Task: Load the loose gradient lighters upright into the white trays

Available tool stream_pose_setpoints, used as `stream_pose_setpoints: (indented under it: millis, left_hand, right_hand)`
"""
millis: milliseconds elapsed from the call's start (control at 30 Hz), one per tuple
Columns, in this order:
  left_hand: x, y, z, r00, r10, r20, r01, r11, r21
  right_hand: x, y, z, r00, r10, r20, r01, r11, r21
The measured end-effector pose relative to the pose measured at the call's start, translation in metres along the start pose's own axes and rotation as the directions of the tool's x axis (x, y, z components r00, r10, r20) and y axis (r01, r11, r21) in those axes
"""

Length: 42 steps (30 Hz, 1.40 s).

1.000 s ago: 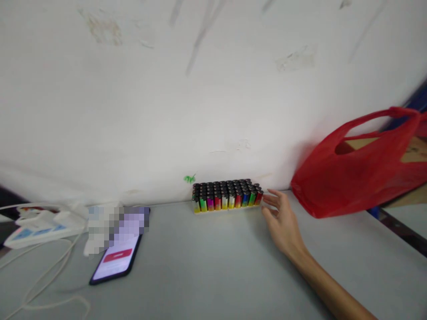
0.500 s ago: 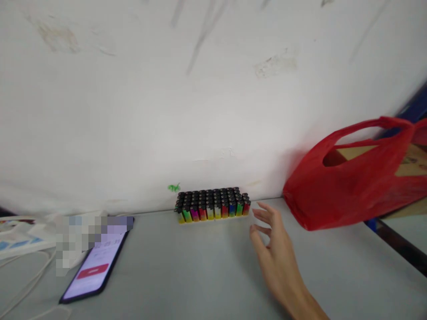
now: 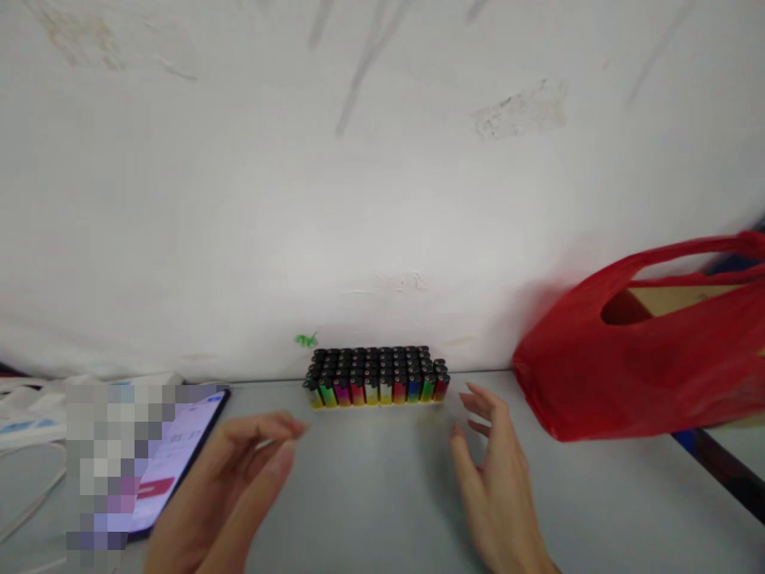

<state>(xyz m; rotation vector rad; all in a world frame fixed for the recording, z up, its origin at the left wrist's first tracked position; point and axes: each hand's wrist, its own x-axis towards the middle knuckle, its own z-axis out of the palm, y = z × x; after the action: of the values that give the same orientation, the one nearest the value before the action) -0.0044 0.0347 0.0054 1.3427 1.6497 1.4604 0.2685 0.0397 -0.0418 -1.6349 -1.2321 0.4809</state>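
A block of lighters [image 3: 378,389] stands upright in tight rows at the foot of the wall, with black tops and bodies in several colours. At its right end the back rows are stepped. My right hand [image 3: 493,462] hovers just right of and nearer to me than the lighters, fingers curved and apart from the thumb, holding nothing. Left of centre is my left hand [image 3: 233,482], slightly blurred, its fingers bent and the thumb close to the fingertips. I see nothing held in it. Neither hand touches the lighters.
On the left lies a phone [image 3: 179,446] with a lit screen, partly behind my left hand. White cables [image 3: 45,498] and a white box-like item are beside it, partly pixelated. A red bag [image 3: 645,375] sits at the right against the wall [image 3: 382,199].
My left hand has come into view from below, in front of the phone. My right hand stays beside the lighters in nearly the same pose. The camera view has shifted slightly.
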Motion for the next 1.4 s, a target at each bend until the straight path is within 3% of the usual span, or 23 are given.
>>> stream_pose_setpoints:
  millis: [133, 200, 367, 600, 900, 1267, 1400]
  left_hand:
    - [0.032, -0.014, 0.019, 0.989, -0.149, -0.014, 0.149, 0.988, 0.049]
    - [0.042, -0.026, 0.025, 0.977, -0.199, 0.071, 0.2, 0.98, -0.003]
    - [0.048, -0.05, 0.032, 0.967, -0.069, 0.247, 0.093, 0.992, -0.089]
    - [0.054, -0.058, 0.041, 0.905, 0.116, 0.41, -0.045, 0.983, -0.177]
    - [0.073, -0.07, 0.044, 0.908, 0.139, 0.396, -0.064, 0.978, -0.197]
    - [0.043, -0.051, 0.033, 0.921, 0.079, 0.381, -0.047, 0.995, -0.093]
    - [0.048, -0.052, 0.03, 0.934, 0.092, 0.344, -0.089, 0.996, -0.026]
  right_hand:
    - [0.003, 0.008, 0.003, 0.998, -0.032, 0.049, 0.034, 0.999, -0.029]
    - [0.006, 0.012, 0.004, 0.994, -0.058, 0.095, 0.061, 0.998, -0.034]
    - [0.011, 0.014, 0.002, 0.974, -0.093, 0.206, 0.098, 0.995, -0.016]
    - [0.013, 0.01, -0.001, 0.953, -0.139, 0.269, 0.137, 0.99, 0.027]
    - [0.017, 0.016, 0.003, 0.958, -0.171, 0.231, 0.162, 0.985, 0.058]
    - [0.023, 0.015, -0.002, 0.963, -0.174, 0.205, 0.162, 0.984, 0.074]
    - [0.025, 0.014, -0.007, 0.958, -0.185, 0.221, 0.175, 0.983, 0.064]
